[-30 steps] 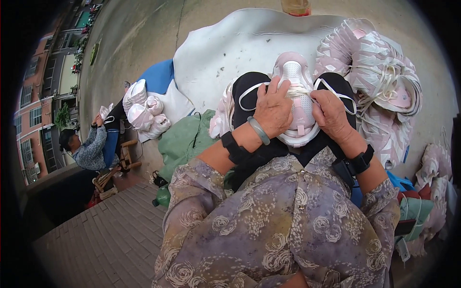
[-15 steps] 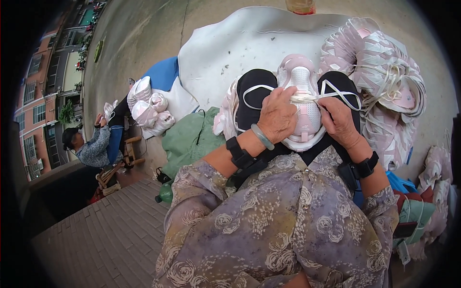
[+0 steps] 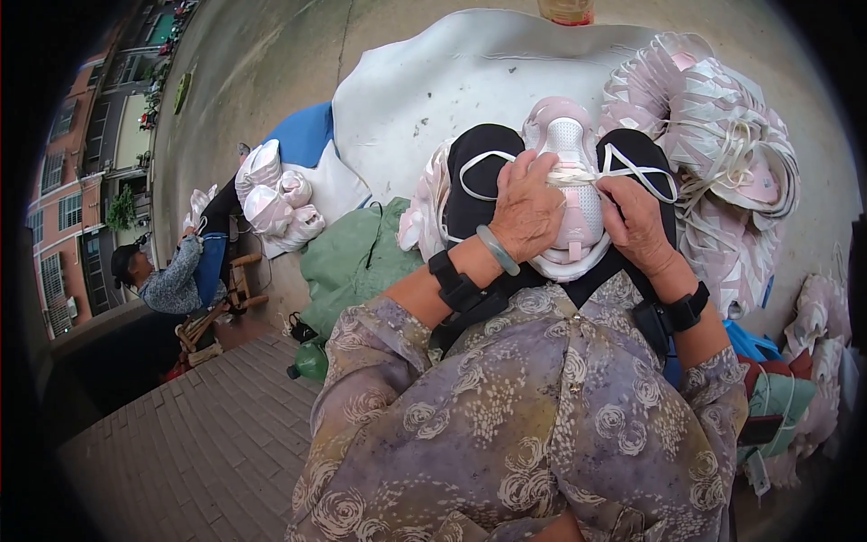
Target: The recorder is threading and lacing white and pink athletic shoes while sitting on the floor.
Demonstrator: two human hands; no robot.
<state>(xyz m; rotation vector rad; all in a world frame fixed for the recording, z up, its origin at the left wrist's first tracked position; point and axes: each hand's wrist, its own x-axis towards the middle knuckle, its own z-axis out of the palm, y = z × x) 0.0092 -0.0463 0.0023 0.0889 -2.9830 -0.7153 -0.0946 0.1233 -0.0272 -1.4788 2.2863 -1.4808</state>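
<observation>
Now the shoe (image 3: 578, 233) sits between both knees (image 3: 483, 176), right fingers (image 3: 615, 190) pinching its lace (image 3: 574, 178); whether left fingers (image 3: 539, 169) pinch too, I cannot tell. Beyond, a cropped jar (image 3: 567, 12) looks amber, contents unclear.

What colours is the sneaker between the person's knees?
The sneaker is pale pink and white; it shows best in the head view.

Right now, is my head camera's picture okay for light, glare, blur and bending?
Head view: soft, even light without hard shadows; the rim fades to black, and the orange-brick building at far left leans and bows; the large white sheet is bright without strong glare; the bare left hand and bare right hand look reasonably sharp.
</observation>
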